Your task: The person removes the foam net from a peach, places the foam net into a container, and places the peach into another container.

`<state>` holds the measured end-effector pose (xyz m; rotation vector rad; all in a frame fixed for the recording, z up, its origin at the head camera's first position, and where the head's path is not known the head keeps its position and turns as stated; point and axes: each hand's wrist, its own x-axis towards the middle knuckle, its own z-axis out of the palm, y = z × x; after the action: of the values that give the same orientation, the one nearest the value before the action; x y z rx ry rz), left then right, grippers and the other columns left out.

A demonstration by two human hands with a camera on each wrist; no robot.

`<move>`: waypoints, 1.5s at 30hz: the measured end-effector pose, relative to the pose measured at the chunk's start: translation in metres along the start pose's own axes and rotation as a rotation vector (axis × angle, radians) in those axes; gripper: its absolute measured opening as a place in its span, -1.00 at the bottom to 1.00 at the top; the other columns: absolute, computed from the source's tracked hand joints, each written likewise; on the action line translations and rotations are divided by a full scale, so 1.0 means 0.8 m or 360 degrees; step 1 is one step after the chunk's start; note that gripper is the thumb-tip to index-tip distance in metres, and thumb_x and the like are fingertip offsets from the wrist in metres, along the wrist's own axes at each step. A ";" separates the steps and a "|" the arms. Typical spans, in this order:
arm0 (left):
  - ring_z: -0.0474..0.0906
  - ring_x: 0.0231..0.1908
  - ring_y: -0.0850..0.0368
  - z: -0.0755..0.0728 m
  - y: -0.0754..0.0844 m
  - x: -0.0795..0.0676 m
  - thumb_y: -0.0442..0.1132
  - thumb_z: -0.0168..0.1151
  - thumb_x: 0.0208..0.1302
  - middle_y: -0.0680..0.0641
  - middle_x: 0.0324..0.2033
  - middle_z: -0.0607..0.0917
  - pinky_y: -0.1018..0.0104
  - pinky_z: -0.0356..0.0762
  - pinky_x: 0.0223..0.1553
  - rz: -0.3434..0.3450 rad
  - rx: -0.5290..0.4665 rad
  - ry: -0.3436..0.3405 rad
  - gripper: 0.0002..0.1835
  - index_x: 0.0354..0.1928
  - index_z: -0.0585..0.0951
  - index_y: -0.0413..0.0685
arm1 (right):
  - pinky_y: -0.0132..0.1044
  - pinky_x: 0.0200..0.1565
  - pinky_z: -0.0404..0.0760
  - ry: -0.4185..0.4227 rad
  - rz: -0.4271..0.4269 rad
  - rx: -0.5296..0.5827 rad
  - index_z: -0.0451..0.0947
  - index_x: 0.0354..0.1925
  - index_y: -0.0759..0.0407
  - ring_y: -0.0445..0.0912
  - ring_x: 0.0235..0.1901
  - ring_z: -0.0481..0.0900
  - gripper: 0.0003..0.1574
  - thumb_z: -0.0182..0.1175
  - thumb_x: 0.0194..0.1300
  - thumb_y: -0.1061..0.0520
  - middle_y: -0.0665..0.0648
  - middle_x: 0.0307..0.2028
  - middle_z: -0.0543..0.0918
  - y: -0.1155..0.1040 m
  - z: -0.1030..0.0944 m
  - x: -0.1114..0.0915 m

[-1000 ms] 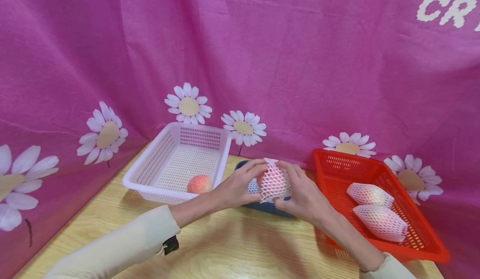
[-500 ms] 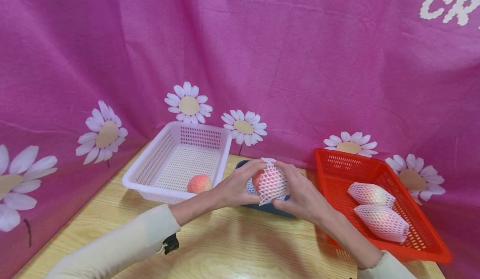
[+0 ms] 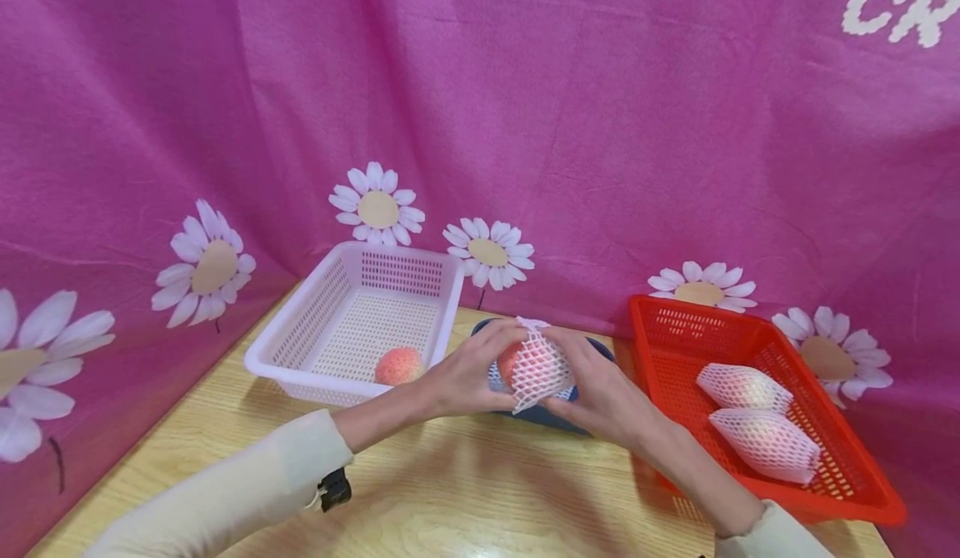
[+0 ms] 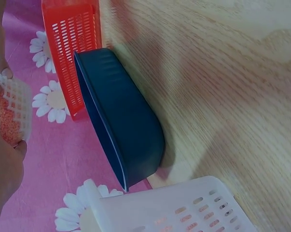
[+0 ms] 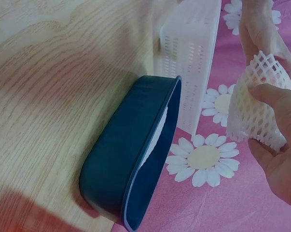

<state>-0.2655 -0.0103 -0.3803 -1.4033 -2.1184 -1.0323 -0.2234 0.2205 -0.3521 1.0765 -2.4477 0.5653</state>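
Both hands meet over the dark blue container (image 3: 551,418), around a pink-red peach (image 3: 507,364) partly inside a white foam net sleeve (image 3: 542,368). My left hand (image 3: 467,381) grips the peach at its bare left side, thumb below and fingers above. From the other side my right hand (image 3: 603,387) holds the foam net sleeve with thumb and fingers curled about it. In the right wrist view, the net (image 5: 249,113) covers the peach's near side and its loose edge flares out. The left wrist view shows bare peach skin (image 4: 9,123) beside the left thumb.
A white perforated basket (image 3: 258,362) at left holds one bare peach (image 3: 399,366). At right, two netted peaches (image 3: 765,444) lie in a red basket (image 3: 847,504). Inside the blue container there is white netting (image 5: 157,133). A pink flowered cloth (image 3: 570,166) hangs behind the wooden table (image 3: 480,491).
Both hands, with the peach and its net sleeve, have shifted slightly left. The sleeve leans a little more, and the blue container's right end now shows behind the right hand.
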 end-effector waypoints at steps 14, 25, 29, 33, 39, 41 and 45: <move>0.44 0.16 0.07 -0.009 -0.008 -0.011 -0.26 0.54 -0.01 -0.13 0.19 0.51 0.28 0.54 0.08 -0.0133 -0.0044 0.0020 -0.26 0.26 0.46 -0.16 | -0.03 0.00 0.63 0.0108 -0.0067 -0.0066 0.46 0.19 0.29 0.04 -0.01 0.58 -0.16 0.59 -0.06 0.28 0.21 0.05 0.59 0.013 0.004 0.000; 0.45 0.17 0.04 -0.014 -0.009 -0.021 -0.18 0.53 0.03 -0.12 0.20 0.51 0.23 0.58 0.05 -0.0193 -0.0002 0.0030 -0.26 0.28 0.45 -0.15 | -0.05 -0.07 0.66 0.0166 -0.0129 -0.0080 0.51 0.16 0.27 0.03 -0.08 0.65 -0.27 0.50 -0.01 0.41 0.19 -0.02 0.67 0.018 0.012 0.005; 0.44 0.18 0.05 -0.016 -0.010 -0.023 -0.17 0.52 0.04 -0.12 0.22 0.51 0.22 0.57 0.07 -0.0221 0.0001 0.0029 -0.25 0.29 0.44 -0.15 | -0.11 -0.12 0.68 0.0129 -0.0088 -0.0087 0.52 0.18 0.25 -0.05 -0.20 0.65 -0.32 0.45 0.07 0.39 0.16 -0.03 0.69 0.018 0.013 0.008; 0.43 0.18 0.07 -0.019 -0.011 -0.026 -0.16 0.50 0.04 -0.10 0.22 0.51 0.20 0.56 0.07 -0.0261 0.0019 0.0025 -0.24 0.30 0.43 -0.13 | -0.24 -0.28 0.68 0.0100 -0.0051 -0.0107 0.49 0.22 0.20 -0.15 -0.42 0.57 -0.34 0.41 0.14 0.35 0.12 -0.15 0.71 0.018 0.014 0.011; 0.43 0.20 0.05 -0.024 -0.015 -0.031 -0.16 0.47 0.03 -0.10 0.22 0.51 0.15 0.56 0.08 -0.0283 0.0071 0.0047 -0.25 0.30 0.43 -0.14 | -0.36 -0.57 0.44 0.0096 -0.0032 -0.0144 0.44 0.25 0.16 -0.22 -0.65 0.32 -0.33 0.37 0.19 0.35 -0.05 -0.56 0.48 0.022 0.019 0.015; 0.43 0.20 0.03 -0.025 -0.017 -0.033 -0.17 0.46 0.03 -0.11 0.21 0.52 0.13 0.54 0.10 -0.0277 0.0086 0.0056 -0.26 0.29 0.44 -0.15 | -0.34 -0.55 0.46 0.0093 -0.0009 -0.0147 0.44 0.26 0.15 -0.22 -0.64 0.36 -0.33 0.36 0.20 0.35 -0.02 -0.53 0.52 0.025 0.020 0.016; 0.45 0.18 0.02 -0.027 -0.020 -0.037 -0.19 0.47 0.03 -0.11 0.20 0.53 0.10 0.56 0.08 -0.0286 0.0102 0.0063 -0.28 0.27 0.45 -0.16 | -0.20 -0.35 0.65 0.0075 0.0034 -0.0149 0.46 0.26 0.15 -0.12 -0.47 0.58 -0.34 0.34 0.21 0.37 0.10 -0.21 0.69 0.032 0.024 0.016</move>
<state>-0.2693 -0.0488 -0.3918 -1.1701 -2.2598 -1.0393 -0.2547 0.2190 -0.3663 0.9902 -2.4220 0.4723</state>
